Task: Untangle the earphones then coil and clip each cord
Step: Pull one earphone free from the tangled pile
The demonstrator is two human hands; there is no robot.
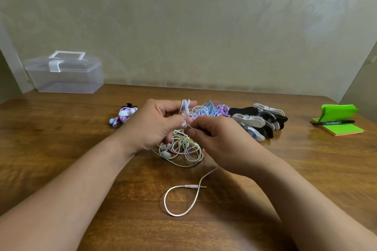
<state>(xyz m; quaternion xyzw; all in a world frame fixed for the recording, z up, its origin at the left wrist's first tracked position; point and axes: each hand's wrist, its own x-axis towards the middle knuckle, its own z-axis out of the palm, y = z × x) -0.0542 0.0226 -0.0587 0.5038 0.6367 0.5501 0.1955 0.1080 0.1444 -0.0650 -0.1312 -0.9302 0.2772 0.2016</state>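
My left hand (155, 124) grips the earbuds of a white earphone cord (185, 108) just above the table's middle. Close beside it my right hand (220, 138) pinches the same cord near the buds. Below both hands lies a tangle of pale earphone cords (183, 149). One white cord runs from it toward me in a loop and ends in a jack plug (195, 186). Behind the hands sits a second tangle of blue and purple cords (212, 109). A coiled, clipped purple earphone (124, 116) lies to the left.
A pile of white and black cord clips (261, 120) sits right of the tangles. Green sticky notes (340, 128) with a black marker (333, 122) lie at the far right. A clear plastic box (65, 75) stands back left on the wooden table (81, 149), against the wall.
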